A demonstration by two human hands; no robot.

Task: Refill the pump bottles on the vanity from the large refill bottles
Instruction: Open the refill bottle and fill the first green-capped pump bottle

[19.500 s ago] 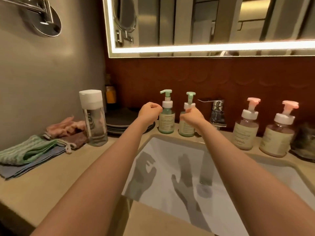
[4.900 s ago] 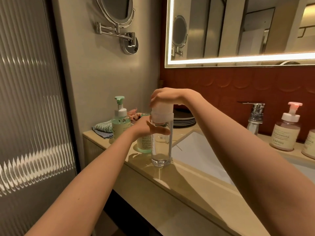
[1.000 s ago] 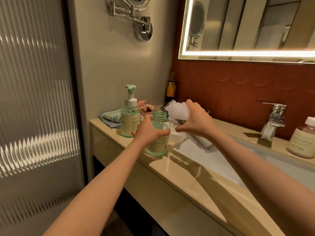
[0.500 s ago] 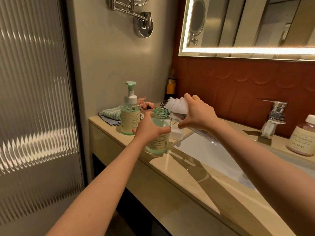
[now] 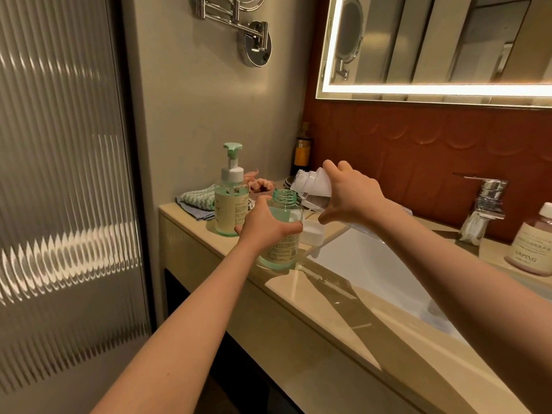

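A green pump bottle (image 5: 283, 249) with its pump removed stands on the vanity counter (image 5: 334, 312), its threaded mouth open. My left hand (image 5: 264, 224) grips its body. My right hand (image 5: 349, 197) holds the clear refill bottle (image 5: 312, 185) tilted on its side, its open white neck just above and to the right of the green bottle's mouth. A second green pump bottle (image 5: 230, 198), pump on, stands behind to the left. A white cap (image 5: 312, 236) lies on the counter by the sink edge.
The white sink basin (image 5: 373, 273) lies to the right, with a chrome faucet (image 5: 484, 204) and a pink bottle (image 5: 534, 246) behind it. Folded cloths (image 5: 195, 200) and a dark amber bottle (image 5: 302, 153) sit near the back corner. A ribbed glass door (image 5: 65, 174) stands at the left.
My right hand has raised and tipped the refill bottle further, bringing its neck closer over the green bottle's mouth. My left hand keeps holding the green bottle in place.
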